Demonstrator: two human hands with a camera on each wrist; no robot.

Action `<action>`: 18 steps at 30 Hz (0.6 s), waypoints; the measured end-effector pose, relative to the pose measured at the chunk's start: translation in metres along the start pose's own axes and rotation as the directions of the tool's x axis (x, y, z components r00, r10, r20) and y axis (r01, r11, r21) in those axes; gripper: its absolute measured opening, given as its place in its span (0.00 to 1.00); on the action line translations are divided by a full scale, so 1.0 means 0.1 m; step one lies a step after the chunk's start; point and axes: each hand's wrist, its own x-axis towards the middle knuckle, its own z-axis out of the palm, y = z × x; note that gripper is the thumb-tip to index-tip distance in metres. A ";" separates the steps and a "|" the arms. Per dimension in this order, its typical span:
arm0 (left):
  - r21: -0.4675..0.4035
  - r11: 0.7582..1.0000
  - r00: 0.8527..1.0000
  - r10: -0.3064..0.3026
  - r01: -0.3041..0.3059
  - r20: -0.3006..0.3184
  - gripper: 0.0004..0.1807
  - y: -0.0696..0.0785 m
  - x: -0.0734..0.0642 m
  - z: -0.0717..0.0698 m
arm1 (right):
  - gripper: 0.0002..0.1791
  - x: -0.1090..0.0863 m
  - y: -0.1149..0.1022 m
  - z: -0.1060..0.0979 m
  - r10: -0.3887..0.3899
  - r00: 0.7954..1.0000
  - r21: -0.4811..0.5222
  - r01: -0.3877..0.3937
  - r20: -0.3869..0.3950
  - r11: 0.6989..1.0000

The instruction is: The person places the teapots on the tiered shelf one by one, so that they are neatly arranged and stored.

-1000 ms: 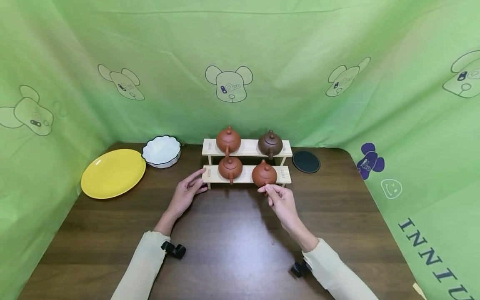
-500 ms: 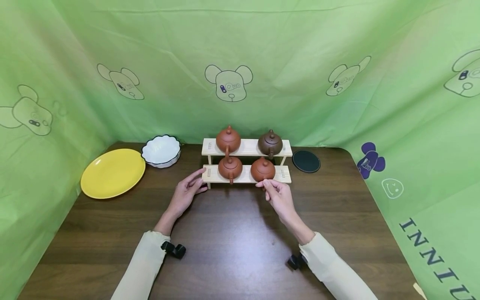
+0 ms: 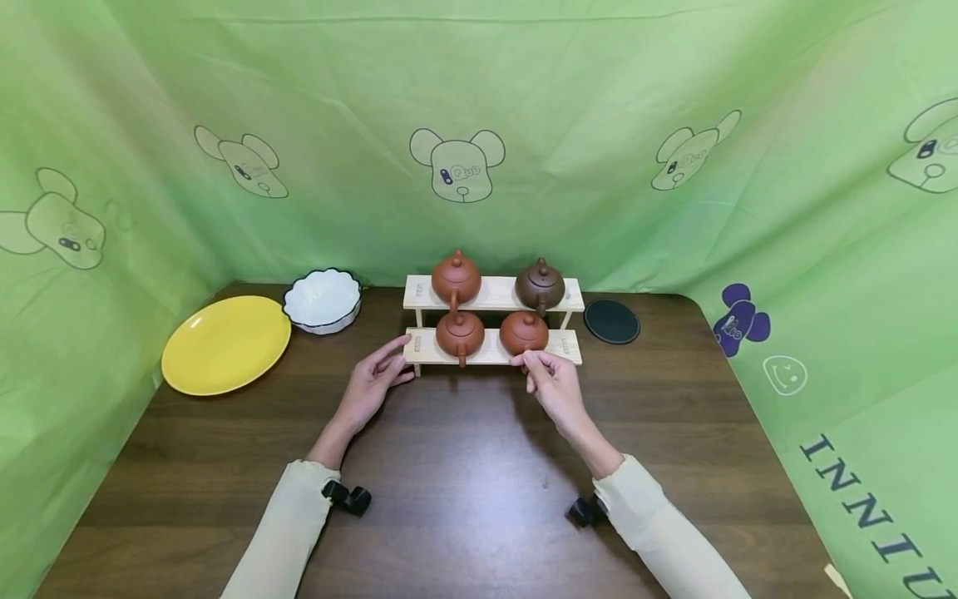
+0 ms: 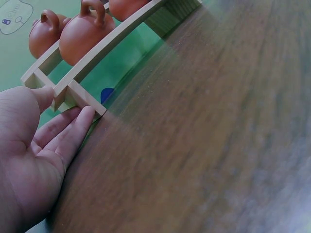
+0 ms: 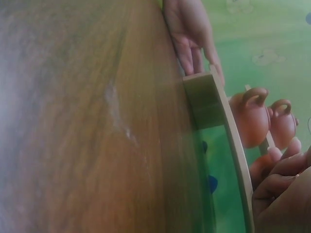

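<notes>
My right hand (image 3: 555,387) pinches the front of a reddish-brown clay teapot (image 3: 524,331) at the right part of the lower shelf of a two-tier wooden rack (image 3: 494,353). In the right wrist view its curled fingers (image 5: 279,184) partly hide that teapot. My left hand (image 3: 368,391) touches the left end of the lower shelf, fingers fairly straight; the left wrist view shows the rack's corner and leg between its digits. Beside the held pot stands another reddish teapot (image 3: 460,333). On the upper tier are a reddish teapot (image 3: 456,279) and a dark brown teapot (image 3: 540,284).
Left of the rack are a white scalloped bowl (image 3: 322,301) and a large yellow plate (image 3: 226,345). A round black coaster (image 3: 611,322) lies to the right. A green printed curtain (image 3: 464,100) encloses the back and sides of the wooden table (image 3: 464,482).
The right hand has moved the held teapot back and slightly left on the lower shelf, most of it in the first half second. The left hand has stayed at the rack's end.
</notes>
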 end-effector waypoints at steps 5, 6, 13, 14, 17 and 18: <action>-0.003 1.000 1.000 -0.007 0.007 -0.001 0.25 0.01 0.00 0.01 | 0.20 0.01 0.01 -0.03 0.038 0.999 0.049 -0.038 0.014 0.998; -0.002 1.000 1.000 -0.009 0.009 0.000 0.25 0.01 0.00 0.01 | 0.20 0.00 0.01 -0.04 0.045 0.999 0.057 -0.046 0.015 0.997; 0.021 1.000 1.000 -0.012 0.012 -0.003 0.25 0.03 -0.01 0.01 | 0.18 0.00 0.00 -0.12 0.069 0.997 0.061 -0.070 0.015 0.996; 0.023 1.000 1.000 -0.013 0.013 -0.006 0.25 0.04 -0.01 0.02 | 0.17 0.00 0.00 -0.13 0.073 0.997 0.062 -0.074 0.014 0.995; 0.028 0.999 1.000 -0.016 0.017 -0.017 0.25 0.05 -0.02 0.03 | 0.14 0.00 0.00 -0.18 0.083 0.997 0.060 -0.082 -0.007 0.995; 0.029 0.999 1.000 -0.016 0.016 -0.021 0.25 0.05 -0.02 0.04 | 0.12 -0.01 0.00 -0.20 0.084 0.996 0.059 -0.083 -0.018 0.995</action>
